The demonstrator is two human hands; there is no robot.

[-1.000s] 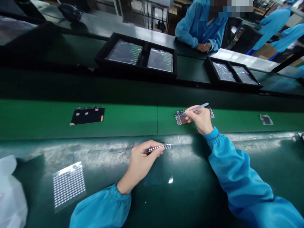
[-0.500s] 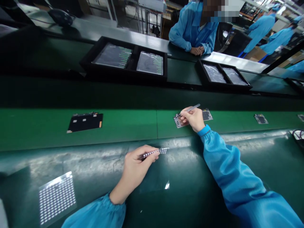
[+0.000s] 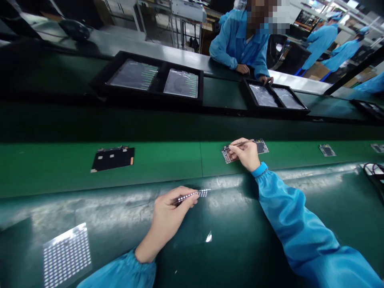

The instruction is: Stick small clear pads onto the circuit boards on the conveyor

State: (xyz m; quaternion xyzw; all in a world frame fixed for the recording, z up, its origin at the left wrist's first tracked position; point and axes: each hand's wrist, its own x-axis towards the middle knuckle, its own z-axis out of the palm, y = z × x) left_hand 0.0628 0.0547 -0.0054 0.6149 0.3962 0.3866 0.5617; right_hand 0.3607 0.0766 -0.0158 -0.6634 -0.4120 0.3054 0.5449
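Observation:
Tweezers [image 3: 246, 142] are pinched in my right hand [image 3: 247, 155], whose fingers are over the left part of a circuit board [image 3: 262, 147] lying on the green belt. The tweezer tips and what they touch are too small to make out. Nearer to me, my left hand [image 3: 171, 214] pinches a narrow sheet of white dot stickers [image 3: 203, 193] between thumb and fingers, above the dark green bench. A larger sheet of white dot stickers [image 3: 67, 256] lies flat at the lower left.
A black-covered board [image 3: 113, 159] lies on the belt [image 3: 168, 160] to the left, and a small circuit board [image 3: 327, 150] to the right. Black trays [image 3: 200, 88] with bagged contents stand behind the belt. Across from me, a co-worker in blue [image 3: 234, 44] has a hand at the right tray.
My right hand stays at the board while the tweezers tilt flatter. Relative to the trays, the boards have shifted right. The co-worker's hands have parted, one reaching to a tray.

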